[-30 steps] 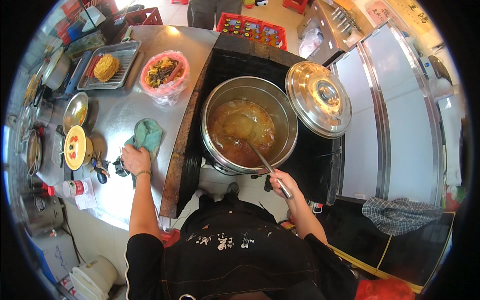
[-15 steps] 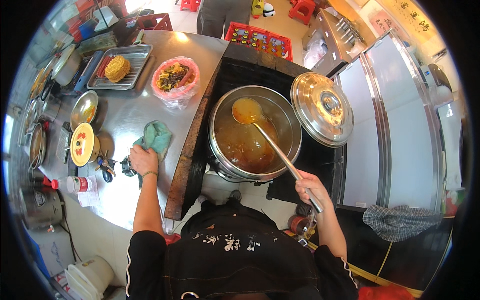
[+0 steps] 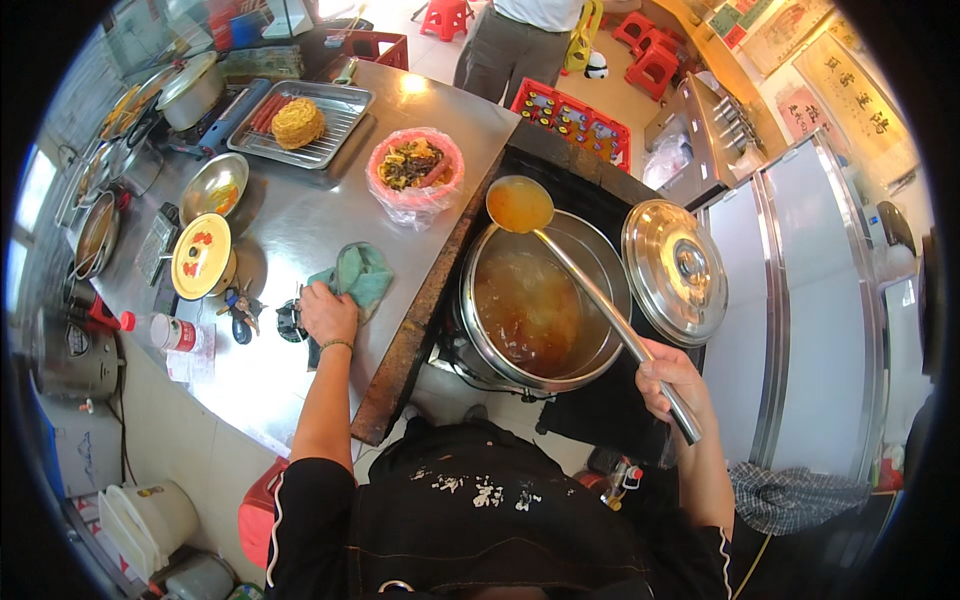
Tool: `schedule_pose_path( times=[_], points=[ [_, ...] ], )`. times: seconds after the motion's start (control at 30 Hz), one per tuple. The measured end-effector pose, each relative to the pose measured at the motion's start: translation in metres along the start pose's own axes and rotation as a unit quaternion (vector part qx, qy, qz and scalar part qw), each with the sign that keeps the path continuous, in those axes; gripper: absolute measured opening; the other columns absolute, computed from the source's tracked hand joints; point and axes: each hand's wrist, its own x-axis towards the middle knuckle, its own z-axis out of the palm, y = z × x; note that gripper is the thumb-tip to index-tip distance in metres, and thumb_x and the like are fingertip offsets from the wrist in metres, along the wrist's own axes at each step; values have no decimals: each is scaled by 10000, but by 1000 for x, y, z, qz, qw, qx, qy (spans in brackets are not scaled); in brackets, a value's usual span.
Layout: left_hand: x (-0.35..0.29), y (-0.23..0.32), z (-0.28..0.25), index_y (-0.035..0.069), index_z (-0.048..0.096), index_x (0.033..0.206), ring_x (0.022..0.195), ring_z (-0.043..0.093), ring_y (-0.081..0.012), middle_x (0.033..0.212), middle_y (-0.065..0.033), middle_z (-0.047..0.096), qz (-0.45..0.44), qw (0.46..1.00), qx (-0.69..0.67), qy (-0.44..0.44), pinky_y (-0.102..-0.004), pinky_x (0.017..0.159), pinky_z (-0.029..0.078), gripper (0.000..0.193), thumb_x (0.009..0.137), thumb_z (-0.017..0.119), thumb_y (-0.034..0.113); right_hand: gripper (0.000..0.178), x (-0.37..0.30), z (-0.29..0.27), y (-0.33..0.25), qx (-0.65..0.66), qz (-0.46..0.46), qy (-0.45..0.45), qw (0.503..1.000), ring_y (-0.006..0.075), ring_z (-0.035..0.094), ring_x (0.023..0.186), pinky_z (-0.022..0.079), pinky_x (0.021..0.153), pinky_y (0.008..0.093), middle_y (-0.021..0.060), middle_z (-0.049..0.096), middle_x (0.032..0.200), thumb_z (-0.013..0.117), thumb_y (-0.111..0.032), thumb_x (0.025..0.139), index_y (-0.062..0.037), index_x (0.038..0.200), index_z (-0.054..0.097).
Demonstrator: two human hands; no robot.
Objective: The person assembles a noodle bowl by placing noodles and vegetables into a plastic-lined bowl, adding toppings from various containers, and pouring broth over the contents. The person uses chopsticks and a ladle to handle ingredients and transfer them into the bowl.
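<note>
My right hand (image 3: 670, 380) grips the long metal handle of a ladle (image 3: 519, 204), whose bowl is full of orange broth and held above the far rim of a large steel pot (image 3: 540, 300). The pot holds brown-orange soup. My left hand (image 3: 327, 311) presses on a green cloth (image 3: 358, 275) lying on the steel counter (image 3: 300, 230). A bowl lined with pink plastic (image 3: 414, 172), filled with mixed ingredients, stands on the counter just left of the ladle bowl.
The pot's steel lid (image 3: 675, 270) rests to the right of the pot. On the counter are a metal tray with a noodle nest (image 3: 298, 122), a yellow-lidded bowl (image 3: 202, 256), a metal bowl (image 3: 213, 186) and keys (image 3: 240, 308). A person (image 3: 520, 40) stands beyond the counter beside red crates (image 3: 575, 120).
The ladle has been lifted out of the soup, full, and swung up and left past the pot's far rim. My left hand stays on the cloth.
</note>
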Motion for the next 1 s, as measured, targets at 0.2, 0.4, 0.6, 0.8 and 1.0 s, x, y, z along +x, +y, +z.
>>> schedule_pose_path(
  times=[0.2, 0.4, 0.6, 0.8, 1.0],
  points=[
    [0, -3, 1, 45, 489, 912, 889, 562, -368, 942, -159, 526, 6, 1000, -12, 21, -472, 747, 475, 254, 746, 626, 180, 548, 42, 40, -25, -12, -22, -55, 998, 83, 466, 376, 350, 297, 186, 40, 529, 632, 567, -37, 904, 32, 1420, 397],
    [1, -2, -1, 51, 482, 893, 913, 547, -355, 938, -150, 520, 5, 1000, -25, 18, -471, 760, 470, 263, 726, 643, 175, 500, 88, 74, -41, -66, -17, -75, 995, 73, 464, 389, 332, 323, 181, 28, 538, 653, 579, -55, 905, -4, 1388, 458],
    [0, -3, -1, 53, 491, 895, 930, 544, -348, 952, -146, 518, 0, 1000, -25, 6, -469, 773, 468, 276, 726, 656, 194, 477, 117, 91, -46, -148, -1, -48, 988, 64, 488, 407, 345, 346, 174, 11, 555, 656, 606, -44, 876, -34, 1344, 510],
    [1, -4, -1, 47, 499, 904, 925, 546, -356, 945, -153, 517, -3, 999, -32, 3, -473, 772, 468, 272, 730, 649, 192, 538, 122, 103, -45, -218, -34, -30, 975, 57, 487, 416, 380, 367, 176, -2, 547, 647, 607, -24, 849, -19, 1375, 494],
    [1, -5, -1, 41, 484, 897, 904, 546, -361, 925, -157, 518, 7, 999, -30, 23, -474, 759, 468, 262, 725, 636, 168, 563, 121, 114, -41, -288, -83, 11, 954, 51, 499, 494, 434, 398, 193, -10, 537, 666, 616, 6, 818, -7, 1371, 511]
  ],
)
